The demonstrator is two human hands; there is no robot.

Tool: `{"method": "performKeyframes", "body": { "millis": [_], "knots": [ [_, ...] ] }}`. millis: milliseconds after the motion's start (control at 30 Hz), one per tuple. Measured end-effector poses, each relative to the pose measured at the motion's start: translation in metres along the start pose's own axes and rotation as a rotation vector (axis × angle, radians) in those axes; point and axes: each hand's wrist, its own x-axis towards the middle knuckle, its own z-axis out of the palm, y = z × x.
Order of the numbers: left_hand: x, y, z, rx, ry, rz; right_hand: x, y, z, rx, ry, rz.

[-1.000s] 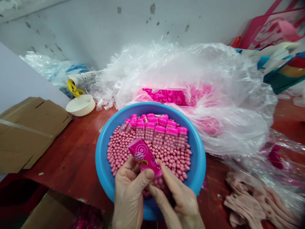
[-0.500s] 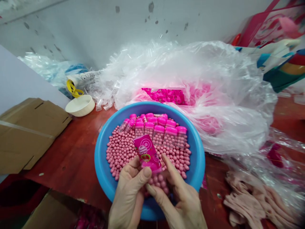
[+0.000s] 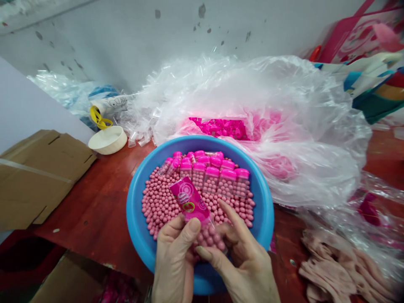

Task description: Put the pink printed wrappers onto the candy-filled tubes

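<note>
Pinching a pink-topped clear container (image 3: pixel 191 200) between closed-in thumb and fingers of the left hand (image 3: pixel 176 256), touching its lower end with the loosely open right hand (image 3: pixel 246 256). Held tilted over a blue tub (image 3: pixel 136 210) (crowded with pink balls (image 3: pixel 159 202) and pink-capped boxes (image 3: pixel 211 179)).

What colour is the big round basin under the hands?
The basin is plain blue, showing best in the head view.

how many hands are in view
2: left hand at the left side of the pink-labelled container, right hand at its lower right, both over the blue basin
</note>
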Motion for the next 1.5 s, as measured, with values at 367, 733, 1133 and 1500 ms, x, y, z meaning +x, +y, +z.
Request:
{"method": "performKeyframes", "body": {
  "millis": [367, 733, 1133, 1500],
  "knots": [
    [0.003, -0.006, -0.007, 0.121, -0.045, 0.077, -0.005, 0.001, -0.005, -0.178, -0.009, -0.088],
    [0.002, -0.008, -0.007, 0.003, -0.003, 0.088, 0.006, -0.018, -0.011, 0.129, -0.108, 0.234],
    [0.0, -0.018, -0.003, 0.213, 0.132, 0.244, -0.009, 0.005, 0.002, -0.053, 0.108, 0.1],
    [0.001, 0.001, 0.007, 0.07, -0.054, 0.003, -0.012, -0.001, 0.005, -0.182, 0.092, -0.115]
  ]
}}
